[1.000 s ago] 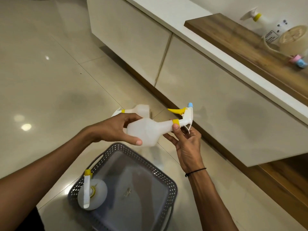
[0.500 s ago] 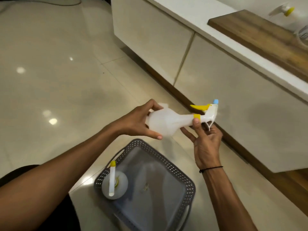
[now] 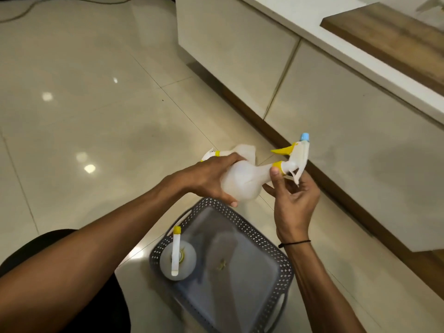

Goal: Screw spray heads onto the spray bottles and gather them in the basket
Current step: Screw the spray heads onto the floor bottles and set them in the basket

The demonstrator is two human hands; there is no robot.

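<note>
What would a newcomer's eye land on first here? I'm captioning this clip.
The white spray bottle held sideways mid-frame: the left hand grips its body, the right hand pinches the yellow collar of its spray head. Below sits a grey basket on the floor, one finished bottle upright in its left corner.

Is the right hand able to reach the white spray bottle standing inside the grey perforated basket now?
Probably not yet: the right hand is pinching the yellow collar of the held translucent bottle. Once freed, the basket bottle looks unobstructed from above.
</note>
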